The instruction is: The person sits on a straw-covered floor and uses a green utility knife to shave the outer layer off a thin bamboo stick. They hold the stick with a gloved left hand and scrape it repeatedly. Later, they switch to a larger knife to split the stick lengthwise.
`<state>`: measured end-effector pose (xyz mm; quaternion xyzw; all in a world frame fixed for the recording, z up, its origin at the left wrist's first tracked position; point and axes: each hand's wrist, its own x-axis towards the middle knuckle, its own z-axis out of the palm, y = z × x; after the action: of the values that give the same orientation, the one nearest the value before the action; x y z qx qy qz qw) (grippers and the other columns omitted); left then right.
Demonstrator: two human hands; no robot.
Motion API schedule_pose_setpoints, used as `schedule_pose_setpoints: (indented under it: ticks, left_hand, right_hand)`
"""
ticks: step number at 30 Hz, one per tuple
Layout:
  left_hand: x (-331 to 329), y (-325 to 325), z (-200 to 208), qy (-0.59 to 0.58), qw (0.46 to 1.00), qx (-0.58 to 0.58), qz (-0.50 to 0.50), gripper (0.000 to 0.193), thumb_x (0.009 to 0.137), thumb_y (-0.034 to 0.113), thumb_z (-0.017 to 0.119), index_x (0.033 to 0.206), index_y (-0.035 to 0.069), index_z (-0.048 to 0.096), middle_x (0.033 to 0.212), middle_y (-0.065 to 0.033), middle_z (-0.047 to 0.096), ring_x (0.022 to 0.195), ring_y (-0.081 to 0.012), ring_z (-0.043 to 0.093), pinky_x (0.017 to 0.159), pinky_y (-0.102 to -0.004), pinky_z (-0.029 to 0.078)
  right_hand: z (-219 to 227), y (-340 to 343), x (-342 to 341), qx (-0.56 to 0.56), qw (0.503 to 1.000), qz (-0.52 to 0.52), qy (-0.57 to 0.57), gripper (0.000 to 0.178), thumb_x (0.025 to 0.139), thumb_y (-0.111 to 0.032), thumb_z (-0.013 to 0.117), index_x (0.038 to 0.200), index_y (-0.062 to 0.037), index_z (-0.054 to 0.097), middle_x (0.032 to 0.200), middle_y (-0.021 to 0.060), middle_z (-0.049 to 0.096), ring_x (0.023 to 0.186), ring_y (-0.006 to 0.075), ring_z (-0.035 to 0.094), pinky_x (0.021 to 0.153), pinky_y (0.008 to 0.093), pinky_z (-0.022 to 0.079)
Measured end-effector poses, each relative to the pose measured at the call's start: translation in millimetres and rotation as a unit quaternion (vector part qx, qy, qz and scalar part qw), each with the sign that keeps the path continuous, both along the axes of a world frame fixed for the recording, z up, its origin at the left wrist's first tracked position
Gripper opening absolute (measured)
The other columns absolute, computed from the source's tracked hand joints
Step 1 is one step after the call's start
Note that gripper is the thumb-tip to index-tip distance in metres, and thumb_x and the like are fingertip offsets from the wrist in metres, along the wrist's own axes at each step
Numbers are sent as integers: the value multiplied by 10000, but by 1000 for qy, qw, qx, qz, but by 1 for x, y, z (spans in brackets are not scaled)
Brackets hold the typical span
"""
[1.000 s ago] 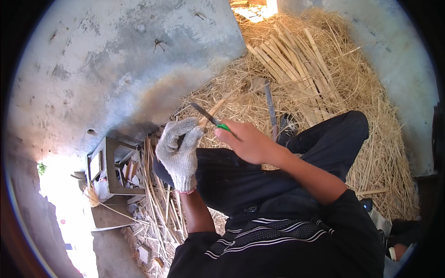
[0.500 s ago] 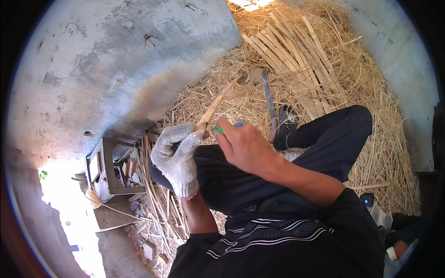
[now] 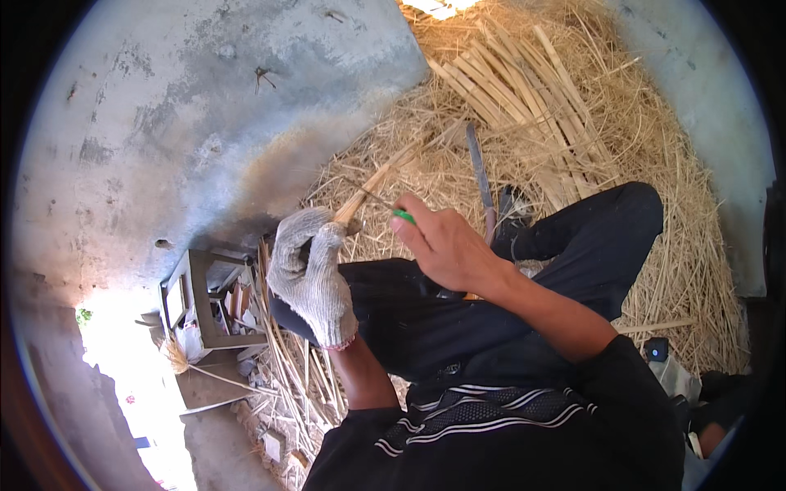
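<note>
My left hand (image 3: 315, 274), in a grey-white knit glove, is closed around the near end of a pale bamboo strip (image 3: 372, 186). The strip slants up and away to the right, over the straw. Bare and just right of the glove, my right hand (image 3: 450, 241) grips a small knife by its green handle (image 3: 404, 216). The knife's thin, dark blade reaches up and left across the strip; whether it touches the strip I cannot tell. Both hands are above my lap.
Loose straw (image 3: 688, 213) covers the floor, with a stack of split bamboo strips (image 3: 524, 90) at the back. A long-bladed knife (image 3: 478, 168) lies near my shoe. Left of me are a small open-fronted cabinet (image 3: 196, 299) and thin sticks (image 3: 303, 372). A concrete wall (image 3: 188, 123) stands behind.
My right hand has shifted slightly right and turned, so the knife's blade now shows across the strip. The strip has tilted a little more to the left in my left hand.
</note>
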<state>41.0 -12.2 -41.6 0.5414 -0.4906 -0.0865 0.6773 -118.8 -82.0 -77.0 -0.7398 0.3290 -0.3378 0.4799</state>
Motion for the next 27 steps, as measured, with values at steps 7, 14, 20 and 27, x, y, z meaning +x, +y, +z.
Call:
schedule_pose_setpoints:
  ticks: [7,14,20,27]
  left_hand:
    - [-8,6,-4,-60,998,16,-31,134,766,-27,714,899,-43,697,972,-137,690,948,-230,643,896,-366,509]
    - [-6,-3,-13,-89,994,-7,-59,149,798,-11,679,943,-46,667,980,-163,667,893,-253,653,754,-351,575]
    - [-8,4,-12,27,999,-23,-20,163,814,-1,684,969,-47,664,981,-164,646,872,-237,645,716,-364,622]
    - [-2,4,-12,61,998,-19,-11,152,766,-40,697,917,-44,683,960,-147,663,931,-261,635,785,-377,581]
  right_hand:
    - [2,27,-2,-151,988,-44,7,159,976,-162,557,1010,-9,532,590,191,566,548,397,602,510,484,467]
    - [-90,-42,8,-219,942,-149,204,182,965,-172,571,1002,4,545,572,198,572,536,376,630,494,473,501]
    - [-13,12,11,-167,985,-35,3,209,972,-186,566,998,21,549,552,194,563,523,389,615,491,471,487]
    - [-22,-10,19,-137,988,-47,55,181,956,-187,601,973,-11,563,528,188,554,502,392,606,455,468,472]
